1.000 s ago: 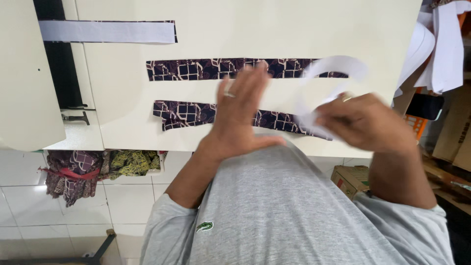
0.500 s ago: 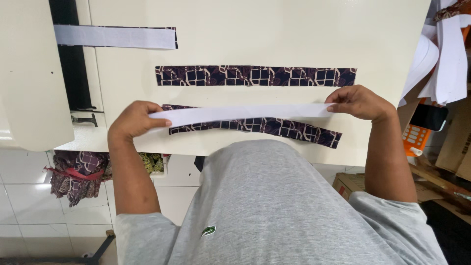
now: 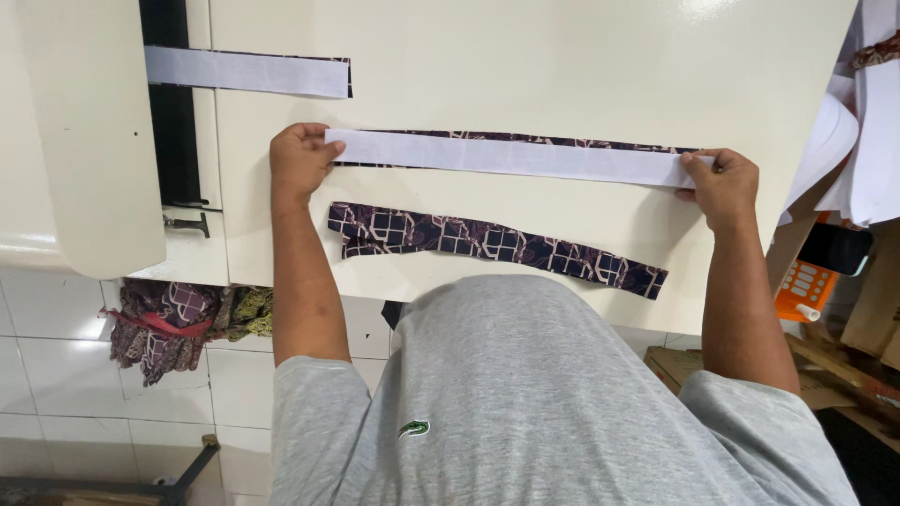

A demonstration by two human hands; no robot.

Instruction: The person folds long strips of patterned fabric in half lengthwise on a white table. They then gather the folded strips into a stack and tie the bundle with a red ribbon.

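A long white strip (image 3: 511,156) is stretched flat across the cream table (image 3: 562,56). My left hand (image 3: 300,157) pinches its left end and my right hand (image 3: 722,184) pinches its right end. The strip lies over a dark patterned fabric strip (image 3: 525,141), whose far edge shows just beyond it. A second dark patterned fabric strip (image 3: 492,244) lies uncovered on the table, closer to me and slightly slanted.
Another white strip (image 3: 246,72) lies at the far left over a dark gap (image 3: 171,131). A stack of white pieces (image 3: 867,141) hangs at the right. Bundled fabric (image 3: 178,314) sits on the floor at left; an orange device (image 3: 811,286) and cardboard boxes are at right.
I unfolded the white strip, pulled it straight between both hands, then moved it away from me, from above the near patterned strip onto the far one.
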